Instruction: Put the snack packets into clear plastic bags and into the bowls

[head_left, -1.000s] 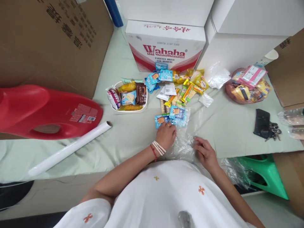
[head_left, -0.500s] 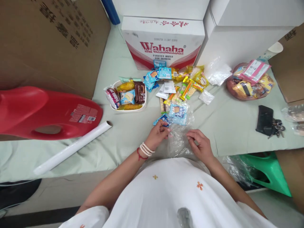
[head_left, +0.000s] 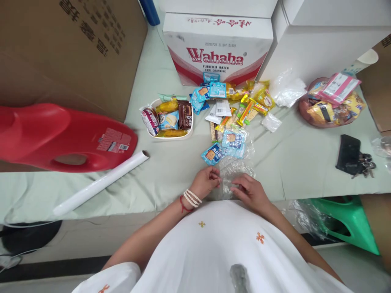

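A clear plastic bag [head_left: 241,166] lies crumpled at the table's front edge, close to my body. The fingers of my left hand [head_left: 206,182] are pinched together on its left edge. My right hand [head_left: 249,190] is over the bag's right side, thumb and fingers curved with a gap between them. Just beyond the bag are a dark blue snack packet [head_left: 212,154] and a light blue snack packet [head_left: 233,139], which lies on or under clear plastic; I cannot tell which. Behind them spreads a pile of wrapped snacks, with yellow bars [head_left: 246,112] and white sachets [head_left: 222,108].
A white tub [head_left: 174,138] of wrapped snacks stands left, near a white tube [head_left: 104,182] and a red plastic jug [head_left: 82,134]. A Wahaha carton [head_left: 218,49] stands behind. At right are a brown bowl [head_left: 308,116] of snacks, a black pouch [head_left: 348,152] and keys [head_left: 368,166].
My right hand has moved left, closer to my left hand. My left hand has drawn back from the dark blue packet, which shows more fully. The view has shifted slightly.
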A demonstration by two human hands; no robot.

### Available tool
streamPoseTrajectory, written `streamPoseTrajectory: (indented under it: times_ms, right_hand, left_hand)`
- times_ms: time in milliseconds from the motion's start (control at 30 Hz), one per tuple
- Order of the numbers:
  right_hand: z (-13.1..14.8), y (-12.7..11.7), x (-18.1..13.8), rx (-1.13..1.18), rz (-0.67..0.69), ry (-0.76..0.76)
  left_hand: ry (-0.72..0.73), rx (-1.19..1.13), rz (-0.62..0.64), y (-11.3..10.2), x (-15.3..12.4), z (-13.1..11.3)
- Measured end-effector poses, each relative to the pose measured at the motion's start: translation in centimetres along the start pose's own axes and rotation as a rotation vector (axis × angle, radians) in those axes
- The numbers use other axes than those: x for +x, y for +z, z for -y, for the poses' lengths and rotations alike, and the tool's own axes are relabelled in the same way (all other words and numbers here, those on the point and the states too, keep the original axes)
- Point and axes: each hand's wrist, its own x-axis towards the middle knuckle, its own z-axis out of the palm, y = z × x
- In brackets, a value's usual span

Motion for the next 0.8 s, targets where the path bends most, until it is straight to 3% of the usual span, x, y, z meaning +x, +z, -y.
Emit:
streamPoseTrajectory:
  times_ms: [100, 167, 300, 400, 567, 800]
  right_hand:
    - [-0.2, 1.1, 0.0, -0.224, 0.155, -0.013]
    - [-0.3, 1.6, 0.0, -0.290, 0.187, -0.017]
    - [-0.6, 1.5, -0.1, -0.194, 0.123, -0.014]
    - [-0.8, 1.3, -0.2, -0.166, 0.099, -0.015]
    - [-0.8, 1.7, -0.3, -0.173, 0.091, -0.044]
    - [-0.6, 1.4, -0.5, -0.054, 0.058, 0.000]
  left_hand:
    - [0.011, 0.003, -0.012, -0.1, -0.1, 0.1]
    - [0.015, 0.007, -0.023, -0.2, -0.2, 0.2]
    - [0.031, 0.037, -0.043, -0.2, -0.2, 0.5]
    - [0.054, 0.191, -0.059, 0.0, -0.5, 0.3]
    - [0.015, 0.513, 0.130, 0.6, -1.5, -0.3]
    - [-0.003, 0.432, 0.176, 0.6, -1.5, -0.3]
